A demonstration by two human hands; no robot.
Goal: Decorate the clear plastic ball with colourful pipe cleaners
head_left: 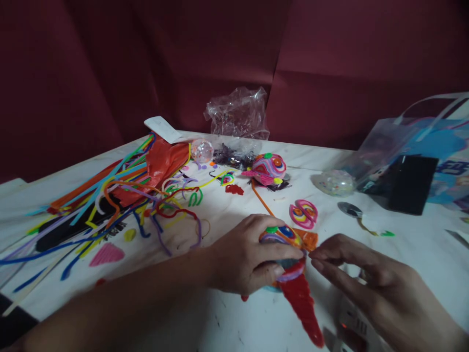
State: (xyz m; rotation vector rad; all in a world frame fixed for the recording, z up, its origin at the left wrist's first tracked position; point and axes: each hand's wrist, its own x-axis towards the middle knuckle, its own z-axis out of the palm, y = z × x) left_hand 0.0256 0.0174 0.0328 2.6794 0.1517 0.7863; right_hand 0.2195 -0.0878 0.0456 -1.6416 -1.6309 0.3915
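Note:
My left hand [244, 256] is wrapped over a colourful decorated ball [286, 235], with green, blue, orange and grey parts showing between the fingers. A long red tongue-shaped piece [302, 303] hangs from its front toward me, and an orange piece [310, 239] sticks out at its side. Close against the ball's right side, my right hand [370, 274] has thumb and forefinger pinched together. Whatever is between those fingertips is too small to make out. Behind the ball lies a pink ring-like pair of coils [303, 214] with orange centres.
Left are many coloured fuzzy sticks [110, 195] and a red wrapper [164, 161]. A second decorated ball [269, 168], clear plastic bag [238, 117] and clear ball [202, 151] sit behind. Right are a black phone-like slab [412, 185], carrier bag [439, 146] and power strip [353, 322].

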